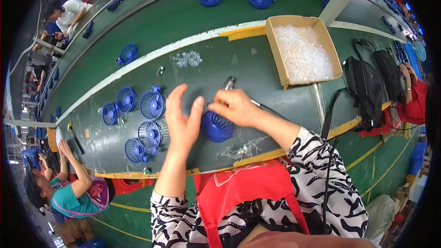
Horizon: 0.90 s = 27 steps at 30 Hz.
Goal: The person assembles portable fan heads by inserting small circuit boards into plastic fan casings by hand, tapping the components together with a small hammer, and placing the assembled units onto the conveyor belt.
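My left hand (181, 119) is raised over the bench with thumb and fingers apart, holding nothing. A round blue slatted plastic housing (217, 127) sits between my hands. My right hand (236, 106) is closed, its fingertips at the upper rim of that housing; what they pinch is hidden. Just beyond the right knuckles a silver, rod-shaped tool (228, 82) sticks out. A black cable (264, 106) emerges behind the wrist, and I cannot tell whether the hand grips the tool. Left of my left hand lie several similar blue housings (152, 104), some with small green boards attached.
An open cardboard box (337, 66) of small clear pieces stands at the back right, near black bags (367, 80). Loose clear pieces (187, 59) lie behind my hands. A green belt (174, 23) carries more housings. Co-workers are at left (76, 193) and right (411, 98).
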Motion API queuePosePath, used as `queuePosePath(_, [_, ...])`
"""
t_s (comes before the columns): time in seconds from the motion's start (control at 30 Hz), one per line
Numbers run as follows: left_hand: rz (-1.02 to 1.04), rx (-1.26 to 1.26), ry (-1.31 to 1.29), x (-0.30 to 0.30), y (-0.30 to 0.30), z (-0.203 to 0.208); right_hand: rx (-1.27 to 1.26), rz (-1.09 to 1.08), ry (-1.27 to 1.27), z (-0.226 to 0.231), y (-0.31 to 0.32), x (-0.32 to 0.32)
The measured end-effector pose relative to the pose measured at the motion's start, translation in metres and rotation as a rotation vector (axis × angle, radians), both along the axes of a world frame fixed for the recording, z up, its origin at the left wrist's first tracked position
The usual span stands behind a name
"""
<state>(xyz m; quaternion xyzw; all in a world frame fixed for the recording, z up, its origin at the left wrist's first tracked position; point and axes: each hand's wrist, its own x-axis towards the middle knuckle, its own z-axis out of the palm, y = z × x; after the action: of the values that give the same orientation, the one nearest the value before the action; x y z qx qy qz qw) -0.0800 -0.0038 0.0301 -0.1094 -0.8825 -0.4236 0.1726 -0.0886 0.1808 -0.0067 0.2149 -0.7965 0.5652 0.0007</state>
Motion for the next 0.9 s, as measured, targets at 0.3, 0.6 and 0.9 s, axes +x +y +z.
queuePosePath(0.3, [-0.235,-0.343,0.106,-0.210,0.060,-0.008,-0.020,0.159,0.098,-0.010,-0.027,0.013])
queuePosePath(0.6, [-0.185,-0.575,-0.105,-0.315,0.169,-0.039,0.052,0.128,0.133,-0.008,-0.020,0.014])
queuePosePath(0.9, [-0.012,-0.519,0.317,-0.241,0.097,-0.003,0.045,0.112,0.105,-0.007,-0.023,0.013])
